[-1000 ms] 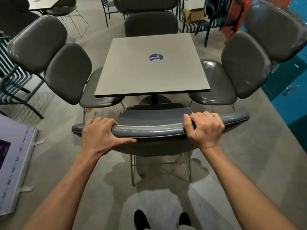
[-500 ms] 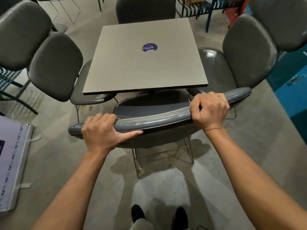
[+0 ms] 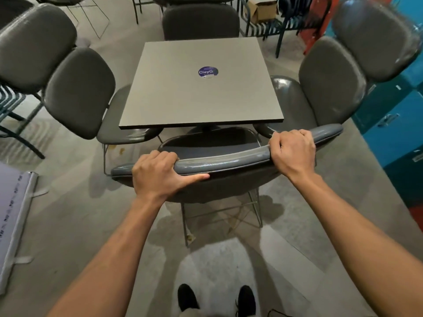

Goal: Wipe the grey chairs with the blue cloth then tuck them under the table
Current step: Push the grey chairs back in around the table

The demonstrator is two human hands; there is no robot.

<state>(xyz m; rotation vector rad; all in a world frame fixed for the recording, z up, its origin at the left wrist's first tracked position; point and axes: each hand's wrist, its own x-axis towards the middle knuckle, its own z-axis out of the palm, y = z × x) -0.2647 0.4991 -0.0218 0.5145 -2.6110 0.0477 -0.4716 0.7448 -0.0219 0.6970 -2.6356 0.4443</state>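
We stand on a grey concrete floor; teal lockers line the right, and a cardboard box sits beyond the desk's far edge.

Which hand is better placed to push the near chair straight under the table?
The left hand, probably. The backrest it grips sits askew, its left end farther from the table, while the right hand is already forward. Pushing left would square it.

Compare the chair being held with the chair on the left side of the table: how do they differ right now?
The held chair has both hands, left and right, gripping its backrest; the left chair is untouched. The held chair's seat is barely under the table; the left chair's reaches further under. Both are grey and padded.
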